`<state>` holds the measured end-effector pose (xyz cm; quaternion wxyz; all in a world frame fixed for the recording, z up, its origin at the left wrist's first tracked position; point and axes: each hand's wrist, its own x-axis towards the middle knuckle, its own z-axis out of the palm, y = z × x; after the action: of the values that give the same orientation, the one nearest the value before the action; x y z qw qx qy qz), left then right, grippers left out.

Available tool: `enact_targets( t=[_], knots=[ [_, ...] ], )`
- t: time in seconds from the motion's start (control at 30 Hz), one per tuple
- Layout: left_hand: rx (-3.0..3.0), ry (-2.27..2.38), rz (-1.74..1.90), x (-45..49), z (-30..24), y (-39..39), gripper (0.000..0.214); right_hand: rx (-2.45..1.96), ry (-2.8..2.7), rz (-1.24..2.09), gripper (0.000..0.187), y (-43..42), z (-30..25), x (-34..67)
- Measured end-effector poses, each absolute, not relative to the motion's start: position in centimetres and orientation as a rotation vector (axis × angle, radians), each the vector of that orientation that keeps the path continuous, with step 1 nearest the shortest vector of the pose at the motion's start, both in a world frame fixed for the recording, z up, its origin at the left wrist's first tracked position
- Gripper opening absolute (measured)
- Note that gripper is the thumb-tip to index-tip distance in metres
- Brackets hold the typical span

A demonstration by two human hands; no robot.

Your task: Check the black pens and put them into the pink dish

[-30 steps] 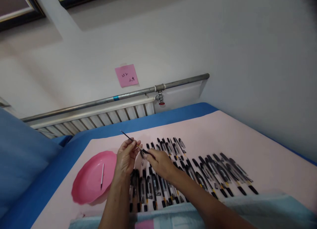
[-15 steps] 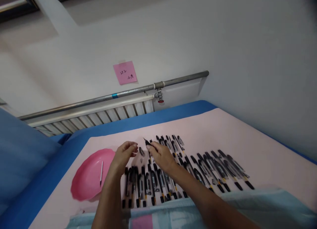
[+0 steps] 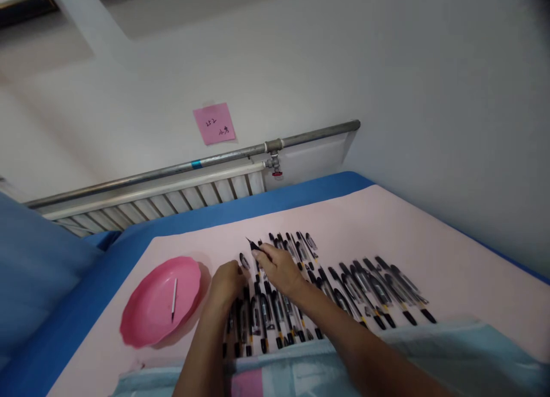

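Observation:
My right hand [image 3: 280, 266] is closed around a black pen [image 3: 254, 246], whose thin pointed tip sticks out toward the upper left. My left hand [image 3: 227, 280] is lowered over the left end of the pen rows, its fingers curled inward. Its fingertips are largely hidden, and what they hold cannot be made out. Just above the left fingers lies a small clear and black pen piece [image 3: 244, 261]. Several clear-barrelled pens with black ends [image 3: 265, 311] are laid side by side below the hands.
A pink scalloped bowl [image 3: 141, 305] at the left holds a thin white stick with a dark tip [image 3: 174, 299]. More pens [image 3: 387, 291] lie at the right and behind the right hand. Beyond the blue table edge [image 3: 301, 189] are a radiator [image 3: 197, 199] and pipe [image 3: 313, 136].
My left hand has moved right and down onto the pens, its fingers now curled. My right hand still holds the black pen in nearly the same place. The view has shifted slightly.

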<state>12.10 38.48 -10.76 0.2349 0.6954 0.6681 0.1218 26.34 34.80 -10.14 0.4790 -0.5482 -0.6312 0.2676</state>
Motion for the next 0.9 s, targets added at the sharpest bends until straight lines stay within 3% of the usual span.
enact_targets(
  t=[0.4,0.63,0.9],
  knots=[
    [1.313,1.385,1.034,10.4,-8.9,39.1,0.018,-1.387,-1.677,0.582,0.027,34.9,-10.5,26.4],
    [1.575,1.660,0.881,9.9,-11.0,40.2,0.011,-1.461,-1.494,0.573,0.028,35.6,-10.5,28.2],
    [1.973,1.797,0.593,12.1,-11.5,41.0,0.027,-1.458,-1.509,0.545,0.028,35.9,-10.9,28.5]
  ],
)
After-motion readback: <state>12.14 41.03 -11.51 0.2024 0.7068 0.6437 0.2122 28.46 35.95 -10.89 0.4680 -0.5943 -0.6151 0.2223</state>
